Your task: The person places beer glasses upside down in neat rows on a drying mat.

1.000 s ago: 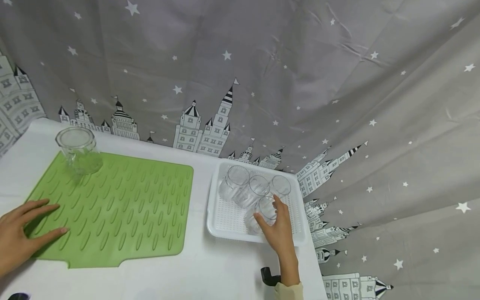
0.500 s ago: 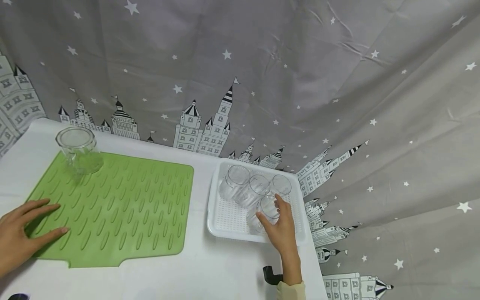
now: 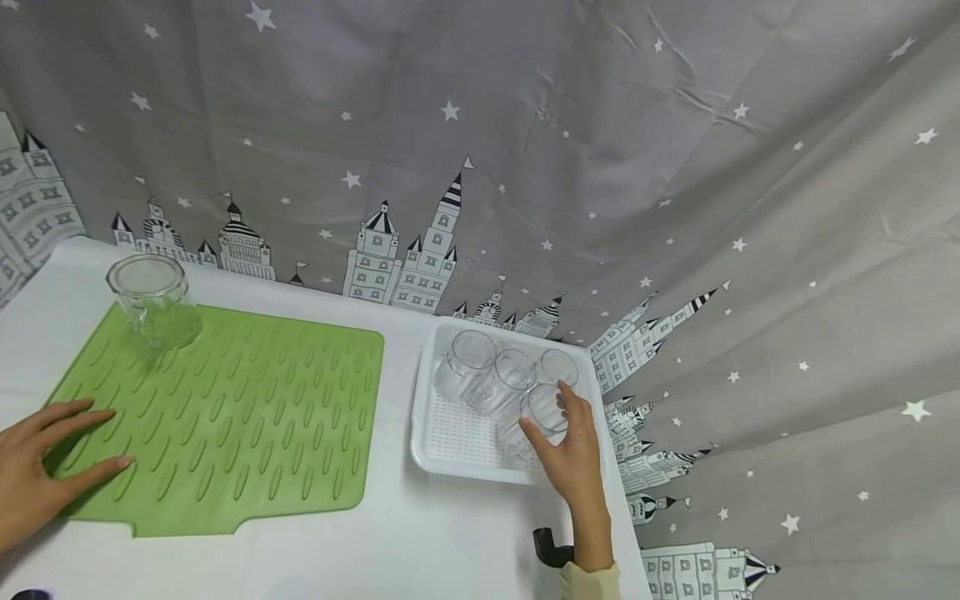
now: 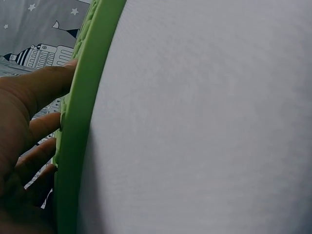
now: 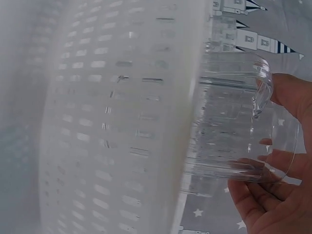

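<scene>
My right hand holds a clear glass mug near its rim, thumb on one side and fingers on the other. The mug stands in a white perforated basket with several other clear glasses. In the right wrist view, a handle shows on the mug, beyond the basket wall. My left hand rests on the left edge of a green ridged mat, its fingers spread. Another clear glass vessel stands on the mat's far left corner, apparently upside down.
A white cloth covers the table. Behind it and to the right hangs a grey curtain with printed stars and castles. A black curved object lies beside my right wrist, and a dark item shows at the lower left.
My right hand and the mug it holds have shifted slightly to the right within the basket. The left hand stays in place on the mat. The head view has moved a little.
</scene>
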Motion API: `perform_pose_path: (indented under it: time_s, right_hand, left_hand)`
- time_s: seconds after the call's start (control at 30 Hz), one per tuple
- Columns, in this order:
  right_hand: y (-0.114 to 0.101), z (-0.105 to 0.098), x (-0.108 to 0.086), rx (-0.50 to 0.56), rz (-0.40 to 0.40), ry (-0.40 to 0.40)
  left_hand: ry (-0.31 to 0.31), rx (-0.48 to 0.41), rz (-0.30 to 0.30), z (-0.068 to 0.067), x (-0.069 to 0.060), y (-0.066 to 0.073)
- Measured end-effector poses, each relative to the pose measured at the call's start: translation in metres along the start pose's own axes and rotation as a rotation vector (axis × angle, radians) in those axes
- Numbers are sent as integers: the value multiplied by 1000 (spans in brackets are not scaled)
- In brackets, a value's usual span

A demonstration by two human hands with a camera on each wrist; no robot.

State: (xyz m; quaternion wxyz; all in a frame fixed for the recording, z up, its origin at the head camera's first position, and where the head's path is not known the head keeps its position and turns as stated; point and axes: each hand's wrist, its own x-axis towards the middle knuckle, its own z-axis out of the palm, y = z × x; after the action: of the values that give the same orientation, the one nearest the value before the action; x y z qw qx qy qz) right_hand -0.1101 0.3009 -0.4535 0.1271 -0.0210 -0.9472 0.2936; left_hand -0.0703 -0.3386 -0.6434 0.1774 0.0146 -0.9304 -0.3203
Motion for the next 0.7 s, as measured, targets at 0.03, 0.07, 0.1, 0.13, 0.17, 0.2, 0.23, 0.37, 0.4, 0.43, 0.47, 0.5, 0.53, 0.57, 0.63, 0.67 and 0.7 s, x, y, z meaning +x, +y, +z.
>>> perform_pose_path:
  time_s: [0.03, 0.07, 0.1, 0.13, 0.17, 0.2, 0.23, 0.37, 0.4, 0.43, 0.47, 0.5, 0.53, 0.57, 0.63, 0.67, 0.7]
  right_hand:
    - [-1, -1, 0, -4, -2, 2]
    - [-1, -2, 1, -7, 1, 2]
    - [-2, -3, 2, -11, -1, 5]
    - [-2, -4, 2, -14, -3, 6]
    - [-3, -5, 3, -18, -5, 7]
    - [-3, -6, 4, -19, -10, 11]
    - [-4, -7, 5, -18, -15, 14]
    - [-8, -12, 7, -21, -32, 31]
    - [-9, -13, 8, -22, -34, 35]
    - [-10, -14, 8, -24, -34, 37]
    - [-11, -15, 8, -27, -32, 38]
    - [-12, -16, 9, -27, -28, 37]
    - [-12, -16, 9, -31, -24, 34]
    - [-12, -17, 9, -31, -21, 31]
    - [-13, -17, 9, -32, -15, 26]
    - [-13, -17, 9, -33, -13, 23]
    - [-13, -17, 9, -35, -13, 22]
  left_hand:
    - [1, 1, 3, 0, 0, -1]
    - [2, 2, 5, 0, 1, -1]
    - [1, 4, 6, 0, 1, -2]
    - [0, 5, 6, 0, 1, -2]
    - [-2, 7, 3, 0, 1, -2]
    - [-5, 8, 0, 0, 0, -1]
    - [-8, 9, -5, 0, 0, -1]
    - [-9, 4, -11, -2, -1, 3]
    - [-7, 1, -8, -2, -1, 4]
    - [-1, 0, -3, -3, -1, 5]
    - [0, -1, 1, -3, -1, 6]
    - [3, -1, 5, -3, -1, 7]
    - [7, -4, 11, -3, 0, 7]
    - [10, -5, 14, -3, 0, 7]
    - [16, -9, 20, -3, 0, 7]
    - [15, -11, 22, -3, 1, 7]
    - [18, -13, 24, -3, 1, 7]
